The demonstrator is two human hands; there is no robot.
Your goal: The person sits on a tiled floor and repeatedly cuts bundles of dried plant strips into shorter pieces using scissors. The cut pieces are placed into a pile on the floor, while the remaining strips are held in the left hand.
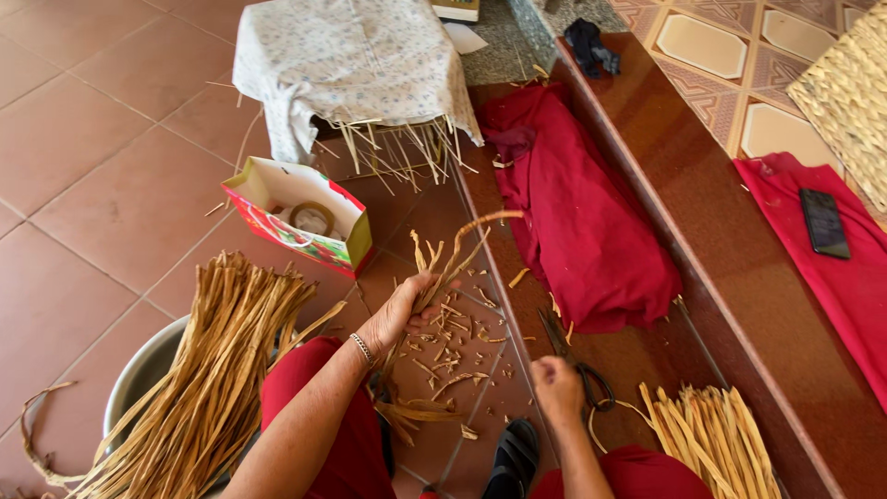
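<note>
The left hand [399,314] gripped a clump of dried tan straw strips [450,261], fingers closed; the right hand [557,386], curled beside black-handled scissors [575,362], touched them; trimming seemed underway.

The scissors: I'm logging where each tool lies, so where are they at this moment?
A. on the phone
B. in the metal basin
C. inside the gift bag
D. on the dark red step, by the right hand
D: the scissors lie on the dark red step, their black handles right beside the right hand, while the left hand grips dried straw strips.
</note>
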